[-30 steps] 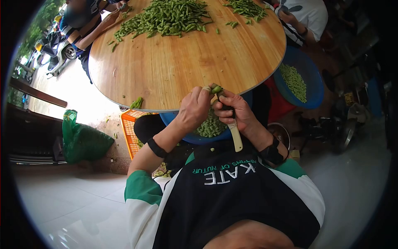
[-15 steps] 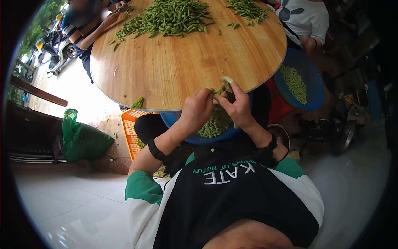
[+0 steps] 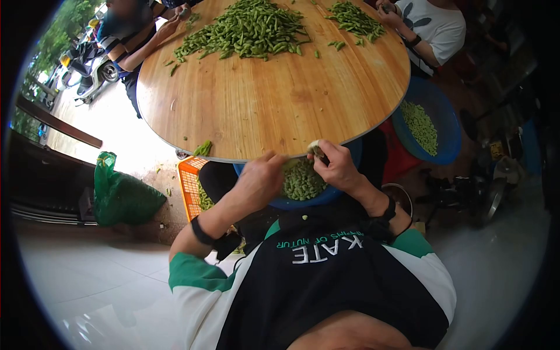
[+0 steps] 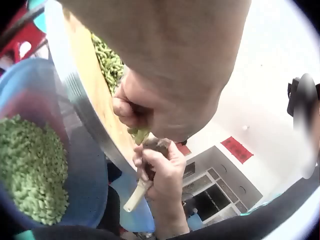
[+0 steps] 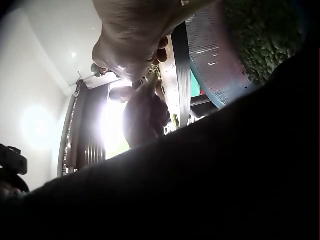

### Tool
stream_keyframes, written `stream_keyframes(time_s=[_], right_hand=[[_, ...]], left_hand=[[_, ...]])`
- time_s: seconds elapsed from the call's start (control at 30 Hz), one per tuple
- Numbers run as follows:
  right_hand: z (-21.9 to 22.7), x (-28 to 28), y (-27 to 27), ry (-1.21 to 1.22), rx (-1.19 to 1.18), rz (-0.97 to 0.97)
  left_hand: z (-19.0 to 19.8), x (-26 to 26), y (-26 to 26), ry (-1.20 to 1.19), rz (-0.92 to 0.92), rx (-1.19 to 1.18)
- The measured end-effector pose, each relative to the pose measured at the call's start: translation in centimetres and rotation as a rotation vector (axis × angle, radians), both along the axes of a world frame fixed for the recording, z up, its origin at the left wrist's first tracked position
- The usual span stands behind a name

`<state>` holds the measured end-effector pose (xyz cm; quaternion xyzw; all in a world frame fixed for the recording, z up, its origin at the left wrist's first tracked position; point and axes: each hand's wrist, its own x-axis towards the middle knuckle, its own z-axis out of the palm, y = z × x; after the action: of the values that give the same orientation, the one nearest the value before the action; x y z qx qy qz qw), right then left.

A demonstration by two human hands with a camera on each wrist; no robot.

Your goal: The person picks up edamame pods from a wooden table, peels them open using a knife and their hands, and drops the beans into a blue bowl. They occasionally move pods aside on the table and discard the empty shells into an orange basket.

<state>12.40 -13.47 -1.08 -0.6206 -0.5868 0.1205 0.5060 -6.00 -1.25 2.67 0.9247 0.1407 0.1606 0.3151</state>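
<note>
My left hand (image 3: 261, 178), blurred in the head view, is just left of my right hand (image 3: 338, 169), both over a blue basin (image 3: 286, 205) of shelled green beans (image 3: 304, 179). In the left wrist view a green bean pod (image 4: 140, 135) sticks out of the curled left fingers, close to the right hand's fingertips. My right hand grips a small tool with a cream handle (image 4: 134, 200); the handle points down out of the fist, and its working end is hidden by the fingers. Something pale covers the right thumb tip (image 3: 314, 144).
A round wooden table (image 3: 262, 105) stands ahead, bearing a large heap of pods (image 3: 251, 29) and a smaller heap (image 3: 354, 22). Another blue basin (image 3: 449, 134) of beans is at right, an orange crate (image 3: 188, 186) and green bag (image 3: 125, 195) at left. Two people sit across.
The left hand has drawn away from the right, towards the left and down; earlier the two met at a pod. The tool's cream handle showed below the right hand one second ago.
</note>
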Motion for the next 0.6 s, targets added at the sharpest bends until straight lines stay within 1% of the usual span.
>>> stream_keyframes(time_s=[0.03,0.07,0.1,0.13,0.17,0.2,0.27,0.3,0.33,0.37,0.43,0.5,0.57,0.6], right_hand=[[0.0,0.1,-0.2,0.002,0.006,0.0],[0.1,0.2,-0.5,-0.038,-0.013,0.041],[0.1,0.3,-0.7,-0.079,-0.032,0.085],[0.0,0.7,-0.7,-0.122,-0.049,0.094],[-0.1,0.9,-0.6,-0.121,-0.039,0.096],[-0.3,1.1,-0.5,-0.074,-0.013,0.12],[-0.3,1.2,-0.6,-0.023,0.021,0.146],[0.1,1.3,-0.7,-0.005,0.013,0.104],[0.4,1.6,-0.7,0.01,0.007,0.063],[0.3,2.0,-0.8,0.005,0.02,0.063],[-0.3,2.9,-1.1,0.086,0.008,-0.021],[-0.7,3.8,-1.7,0.074,-0.009,-0.054],[-0.7,4.5,-2.4,0.089,-0.058,-0.109],[-0.8,4.8,-2.8,0.165,-0.044,-0.136]], left_hand=[[1.0,-1.6,0.7,0.196,-0.013,0.08],[1.7,-3.1,1.5,0.289,-0.013,0.121],[1.8,-4.6,2.1,0.342,0.0,0.217],[2.1,-5.8,2.8,0.398,0.011,0.265],[2.4,-6.6,3.5,0.453,0.023,0.315],[3.0,-6.7,4.5,0.457,0.028,0.324],[4.5,-5.9,7.5,0.447,-0.207,0.368],[2.6,-5.7,10.4,0.492,-0.158,0.343],[3.0,-4.6,12.1,0.424,-0.184,0.284],[3.7,-3.3,13.8,0.355,-0.211,0.226],[5.8,1.4,15.7,0.388,0.043,0.015],[4.5,6.0,18.9,-0.054,0.026,0.416],[4.0,11.2,21.4,-0.078,0.115,0.294],[3.2,13.7,22.5,-0.138,0.161,0.42]])
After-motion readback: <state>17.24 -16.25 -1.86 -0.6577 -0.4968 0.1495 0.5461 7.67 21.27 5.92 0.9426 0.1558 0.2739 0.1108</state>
